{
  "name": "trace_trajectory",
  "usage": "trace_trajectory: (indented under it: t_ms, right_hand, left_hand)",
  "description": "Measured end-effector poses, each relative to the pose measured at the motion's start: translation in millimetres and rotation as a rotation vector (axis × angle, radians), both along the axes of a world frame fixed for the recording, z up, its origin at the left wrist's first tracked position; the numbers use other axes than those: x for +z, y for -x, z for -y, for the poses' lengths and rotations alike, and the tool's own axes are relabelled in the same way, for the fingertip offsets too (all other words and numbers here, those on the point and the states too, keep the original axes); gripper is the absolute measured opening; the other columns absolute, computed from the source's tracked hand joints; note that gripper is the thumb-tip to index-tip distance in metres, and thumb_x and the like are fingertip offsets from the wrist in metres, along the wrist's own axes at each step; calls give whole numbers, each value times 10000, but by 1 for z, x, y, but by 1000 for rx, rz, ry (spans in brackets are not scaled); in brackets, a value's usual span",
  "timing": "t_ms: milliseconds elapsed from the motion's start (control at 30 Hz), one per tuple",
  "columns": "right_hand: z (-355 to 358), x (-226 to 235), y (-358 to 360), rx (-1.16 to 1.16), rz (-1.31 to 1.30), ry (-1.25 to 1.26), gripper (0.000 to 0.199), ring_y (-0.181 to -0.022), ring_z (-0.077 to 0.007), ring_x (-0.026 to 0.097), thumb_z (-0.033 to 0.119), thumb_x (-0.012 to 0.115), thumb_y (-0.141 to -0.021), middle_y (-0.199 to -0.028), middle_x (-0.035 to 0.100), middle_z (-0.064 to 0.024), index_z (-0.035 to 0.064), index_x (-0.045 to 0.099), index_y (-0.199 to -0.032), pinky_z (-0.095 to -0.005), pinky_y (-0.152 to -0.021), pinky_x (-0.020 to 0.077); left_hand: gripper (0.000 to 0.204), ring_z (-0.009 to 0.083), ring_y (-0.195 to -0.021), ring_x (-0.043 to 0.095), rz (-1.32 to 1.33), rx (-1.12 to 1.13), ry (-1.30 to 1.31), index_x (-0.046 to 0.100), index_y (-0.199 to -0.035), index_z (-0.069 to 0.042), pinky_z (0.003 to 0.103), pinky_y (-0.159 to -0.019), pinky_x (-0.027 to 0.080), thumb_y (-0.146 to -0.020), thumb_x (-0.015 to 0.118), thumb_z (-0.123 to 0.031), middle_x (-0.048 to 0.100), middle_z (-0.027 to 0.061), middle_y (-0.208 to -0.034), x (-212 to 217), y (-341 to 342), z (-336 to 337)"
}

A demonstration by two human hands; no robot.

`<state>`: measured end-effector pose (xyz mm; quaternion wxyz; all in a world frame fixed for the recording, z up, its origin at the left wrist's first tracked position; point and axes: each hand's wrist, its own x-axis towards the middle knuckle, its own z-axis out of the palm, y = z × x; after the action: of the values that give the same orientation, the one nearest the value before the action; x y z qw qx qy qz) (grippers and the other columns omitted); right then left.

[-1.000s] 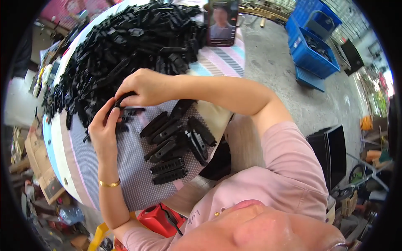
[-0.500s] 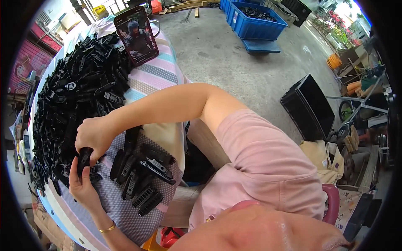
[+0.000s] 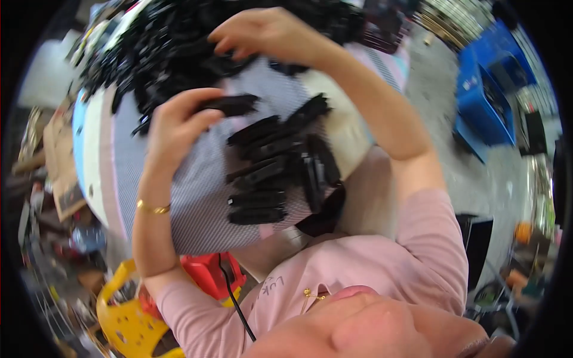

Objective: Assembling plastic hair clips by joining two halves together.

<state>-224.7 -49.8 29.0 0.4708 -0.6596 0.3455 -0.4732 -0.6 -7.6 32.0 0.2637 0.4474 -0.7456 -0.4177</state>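
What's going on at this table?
A person's left hand holds a slim black plastic piece. The right hand is up by a big heap of similar dark pieces; it is blurred but looks empty. A smaller group of black pieces lies on the patterned tablecloth, apart from the heap.

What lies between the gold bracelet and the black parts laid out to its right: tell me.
In the head view, only patterned tablecloth shows between the gold bracelet and the laid-out black parts; that stretch is bare.
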Motion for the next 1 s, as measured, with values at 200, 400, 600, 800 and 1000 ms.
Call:
trace_trajectory:
  t_ms: [200,400,600,800,1000]
  right_hand:
    - [24,-40,11,-174,-543,585,177,-754,-163,602,72,600,-789,-854,650,-75,22,649,-953,-278,-700,485]
    - [15,-46,-3,-270,-1099,711,258,-929,-260,567,44,600,-715,-1014,599,-95,41,628,-971,-338,-809,476]
    - [11,-33,8,-199,-953,564,303,-843,-262,589,113,652,-693,-954,595,-109,44,605,-985,-345,-762,493]
    - [-3,-7,-4,10,-91,147,286,-701,-75,582,96,643,-789,-804,612,-30,23,585,-1059,-200,-604,489]
    - [-11,-21,-19,242,-99,132,258,-714,-72,584,89,643,-825,-866,616,-31,0,586,-1060,-195,-629,491]
  left_hand:
    - [196,119,-754,554,49,-385,47,644,-945,7,244,-685,459,-779,655,-98,628,58,-927,-14,-3,2]
    - [258,243,-931,526,338,-118,888,645,-982,-35,341,-835,441,-725,656,-57,624,81,-996,-23,7,17]
    - [145,175,-760,581,195,57,599,626,-915,-6,264,-703,476,-774,626,-37,638,83,-900,-25,17,12]
    - [289,66,-711,532,-554,121,-120,492,-1158,22,206,-666,467,-904,525,-112,643,78,-992,-26,-3,23]
    - [277,88,-805,588,-753,81,-306,544,-1155,-11,205,-709,487,-908,537,-136,635,58,-965,-33,3,21]
